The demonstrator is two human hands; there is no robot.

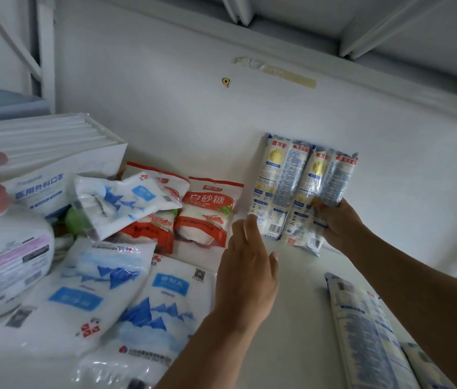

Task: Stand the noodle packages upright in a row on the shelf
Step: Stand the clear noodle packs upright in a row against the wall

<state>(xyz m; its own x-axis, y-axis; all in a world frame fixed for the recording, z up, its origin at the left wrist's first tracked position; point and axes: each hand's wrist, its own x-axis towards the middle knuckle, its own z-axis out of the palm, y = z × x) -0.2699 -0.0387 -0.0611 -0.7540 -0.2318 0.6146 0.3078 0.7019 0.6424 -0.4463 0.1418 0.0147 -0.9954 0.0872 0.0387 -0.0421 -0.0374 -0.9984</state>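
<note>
Two long noodle packages stand upright side by side against the white back wall of the shelf (300, 279): the left one (279, 186) and the right one (324, 192). My right hand (336, 220) grips the lower part of the right package. My left hand (245, 265) is flat with fingers together, its fingertips at the lower left edge of the left package. Two more noodle packages lie flat at the lower right, one long (367, 332) and one partly cut off by the frame (429, 366).
Red-and-white sugar bags (207, 214) stand left of the noodles. Blue-and-white salt bags (103, 293) lie in front of them. A box of masks (42, 189) and a pink-capped bottle (2, 256) fill the far left. An upper shelf hangs overhead.
</note>
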